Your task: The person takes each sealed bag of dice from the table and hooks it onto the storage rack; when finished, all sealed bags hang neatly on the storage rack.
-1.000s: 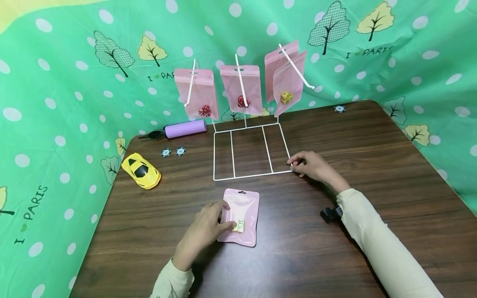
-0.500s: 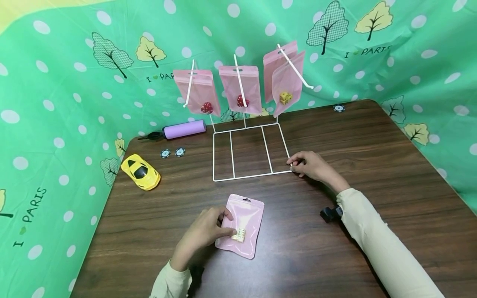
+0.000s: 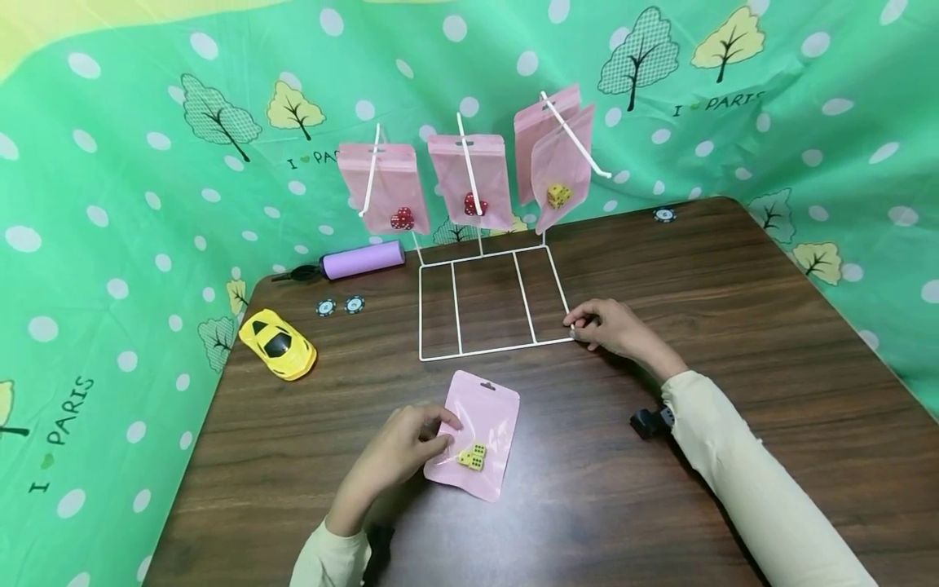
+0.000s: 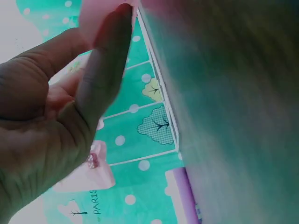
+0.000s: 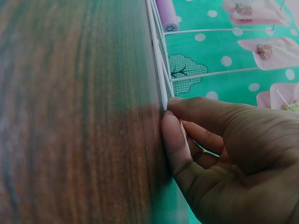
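My left hand (image 3: 399, 447) pinches the left edge of a pink zip bag (image 3: 487, 420) between thumb and fingers. Yellow dice (image 3: 473, 457) show through the bag's lower part. In the left wrist view a piece of the pink bag (image 4: 88, 23) appears at the fingertips, partly cut off by the frame. My right hand (image 3: 612, 326) pinches the front right corner of a white wire rack (image 3: 499, 349); the right wrist view has thumb and index finger on the rack's wire (image 5: 161, 79). Pink bags hang on its three hooks: red dice in the left bag (image 3: 381, 183) and middle bag (image 3: 449, 175), yellow dice in the right front bag (image 3: 575, 163).
At the left stands a yellow toy car (image 3: 279, 346). Behind it lies a purple hand pump (image 3: 363, 260). Two poker chips (image 3: 355, 304) lie near the pump, and another chip (image 3: 664, 215) is at the back right. A patterned green cloth (image 3: 147, 179) surrounds the wooden table (image 3: 587, 473).
The pink bag in my left hand has turned clockwise and shifted slightly right. More of its dice show beside the thumb. My right hand stays on the rack corner.
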A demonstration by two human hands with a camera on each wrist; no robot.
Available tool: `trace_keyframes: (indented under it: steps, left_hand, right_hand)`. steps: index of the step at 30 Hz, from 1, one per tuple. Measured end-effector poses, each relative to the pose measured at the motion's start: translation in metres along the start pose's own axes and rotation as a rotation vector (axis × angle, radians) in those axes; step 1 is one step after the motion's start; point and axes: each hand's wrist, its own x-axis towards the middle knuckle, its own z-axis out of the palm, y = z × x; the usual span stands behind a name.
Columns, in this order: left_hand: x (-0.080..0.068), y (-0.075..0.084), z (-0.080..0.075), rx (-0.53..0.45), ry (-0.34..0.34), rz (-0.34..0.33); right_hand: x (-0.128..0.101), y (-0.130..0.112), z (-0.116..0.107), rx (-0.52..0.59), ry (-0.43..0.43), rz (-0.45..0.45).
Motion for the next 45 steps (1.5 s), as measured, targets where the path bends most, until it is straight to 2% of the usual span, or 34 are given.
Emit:
trace_keyframes:
  steps: [4,9,17,20,24,30,36,45]
  left_hand:
    - [0.005,0.005,-0.009,0.018,0.014,0.099]
    - [0.011,0.023,-0.028,0.062,0.060,0.213]
    - [0.025,0.058,-0.052,0.015,0.231,0.449]
    - [0.035,0.069,-0.058,-0.029,0.316,0.505]
    - [0.046,0.082,-0.062,-0.110,0.409,0.510]
    - [0.055,0.090,-0.063,-0.199,0.490,0.464]
    - [0.065,0.086,-0.064,-0.237,0.539,0.429]
    - [0.084,0.075,-0.061,-0.287,0.603,0.443]
  right_hand:
    - [-0.001,0.002,0.000,0.005,-0.003,-0.001]
    - [-0.004,0.003,0.000,0.010,-0.008,0.009]
    - [-0.006,0.003,-0.002,0.014,0.005,0.000]
    - [-0.005,0.005,-0.002,0.014,0.010,0.000]
    - [-0.004,0.006,-0.001,0.014,0.007,-0.001]
    - [-0.003,0.004,0.001,0.021,0.003,-0.007]
    - [-0.002,0.001,-0.002,0.021,0.004,-0.012]
    - [-0.005,-0.002,-0.001,0.036,0.012,-0.003]
